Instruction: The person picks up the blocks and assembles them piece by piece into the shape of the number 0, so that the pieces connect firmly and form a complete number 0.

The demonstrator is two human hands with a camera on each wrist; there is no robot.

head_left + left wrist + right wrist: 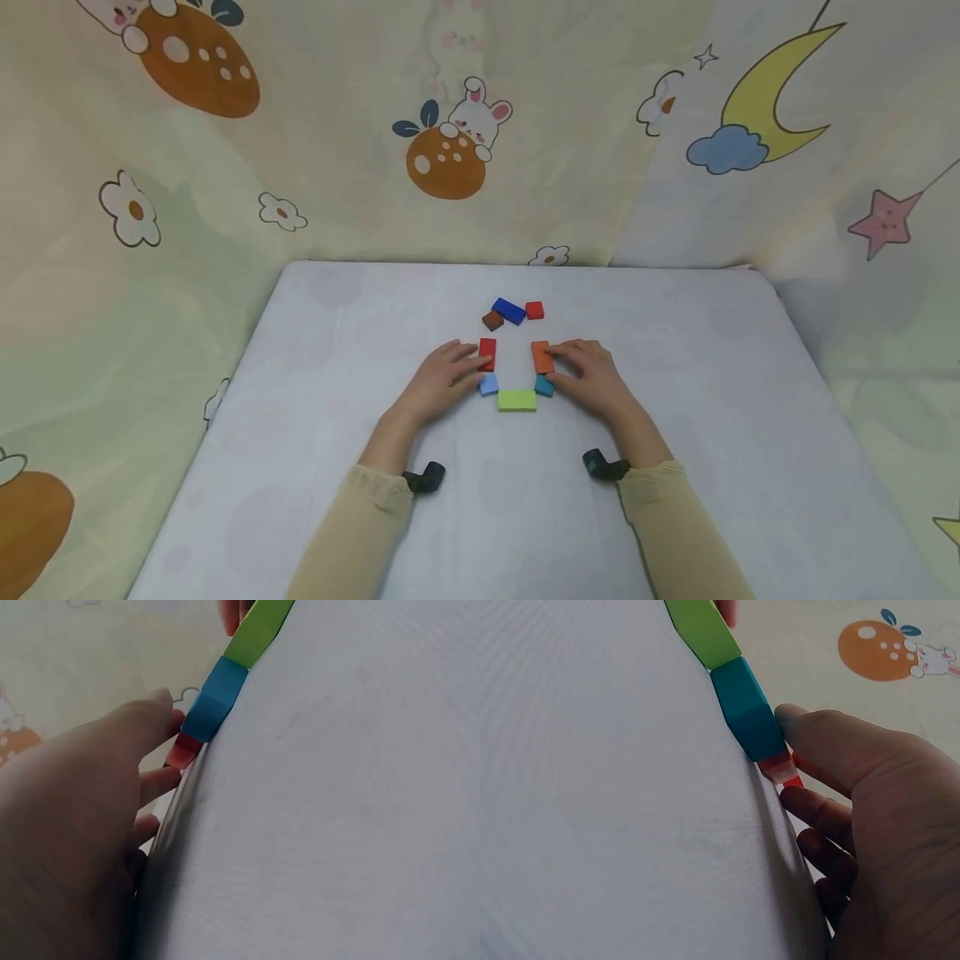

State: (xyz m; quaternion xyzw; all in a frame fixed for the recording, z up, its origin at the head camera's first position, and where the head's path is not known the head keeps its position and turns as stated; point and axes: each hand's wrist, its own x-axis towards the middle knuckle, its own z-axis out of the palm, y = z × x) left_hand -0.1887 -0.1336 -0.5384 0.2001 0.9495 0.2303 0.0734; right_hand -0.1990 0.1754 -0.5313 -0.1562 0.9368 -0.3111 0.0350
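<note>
My left hand (441, 382) rests at the left side of a small block layout in the head view. Its index finger reaches over the red block (487, 346), and its thumb is at the light blue block (489, 385). Opposite it, my right hand (598, 379) has a fingertip at the edge of the orange block (541, 358). The right thumb lies beside the teal block (543, 387), close against it in the right wrist view. Between the two blue blocks sits a light green block (517, 401). Fingers of both hands look relaxed, slightly bent.
Behind the hands lie a dark blue block (509, 312), a brown block (492, 321) and a small red block (534, 310). The white-covered table (675, 333) meets a patterned cloth (337, 150) at its back edge. Black wrist cameras (427, 477) sit on both wrists.
</note>
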